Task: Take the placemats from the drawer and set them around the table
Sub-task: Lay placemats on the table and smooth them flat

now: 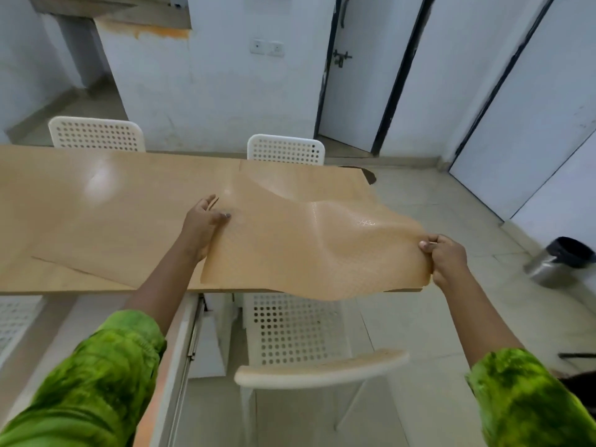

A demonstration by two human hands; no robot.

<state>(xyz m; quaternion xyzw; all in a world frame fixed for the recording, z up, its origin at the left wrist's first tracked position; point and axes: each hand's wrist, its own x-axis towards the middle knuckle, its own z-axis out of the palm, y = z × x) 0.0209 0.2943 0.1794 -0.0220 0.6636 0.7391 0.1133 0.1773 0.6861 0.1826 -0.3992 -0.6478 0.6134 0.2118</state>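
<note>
**Head view: placemat held by both hands over the right end of the tabletop**

Head camera looks down on a peach-coloured, flexible placemat (309, 240) with a fine embossed pattern, stretched between two hands above the right end of a light wooden tabletop (96, 214). The left hand (204, 225) grips the mat's left edge, thumb pressed on top and the other fingers (208, 201) curled beneath. The right hand (446, 259) pinches the mat's right edge, thumb over the top and the other fingers folded under it. The sheet ripples and sags between the two hands. Its far part lies down toward the tabletop, its near edge hangs past the table's near edge, and its right side reaches out beyond the table's end. The far right corner curls up and shows a dark underside.

Both forearms wear mottled green sleeves (106, 375). Below the near edge of the tabletop, under the left arm, a drawer (180, 356) with a metal slide rail stands pulled out. A white perforated plastic chair (290, 330) sits tucked in at the near side, just right of the drawer. Two more perforated white chairs (96, 135) stand at the far side. On the pale tiled floor (419, 317) to the right, well apart from the table, is a shiny metal bin (558, 262) with a black liner.
</note>
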